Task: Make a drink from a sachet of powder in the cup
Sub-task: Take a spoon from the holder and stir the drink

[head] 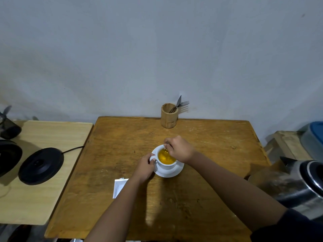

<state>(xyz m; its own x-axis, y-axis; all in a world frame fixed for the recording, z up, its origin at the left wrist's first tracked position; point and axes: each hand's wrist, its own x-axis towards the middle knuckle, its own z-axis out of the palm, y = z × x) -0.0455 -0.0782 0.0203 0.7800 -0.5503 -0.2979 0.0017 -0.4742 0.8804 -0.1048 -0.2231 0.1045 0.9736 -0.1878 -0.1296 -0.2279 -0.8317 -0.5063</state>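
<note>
A white cup [168, 165] full of orange liquid [165, 157] stands on a white saucer [172, 172] in the middle of the brown wooden table [209, 140]. My left hand [145, 165] grips the cup's handle on its left side. My right hand [180, 148] is over the cup's far rim, pinching a metal spoon [167, 147] whose bowl dips into the liquid. A white sachet [119, 187] lies flat on the table near my left forearm, partly hidden by it.
A wooden holder [168, 116] with a fork and knife stands at the table's far edge. A steel kettle [295, 182] sits at the right edge. A black kettle base [41, 165] with its cord rests on the pale side table [35, 198] at left.
</note>
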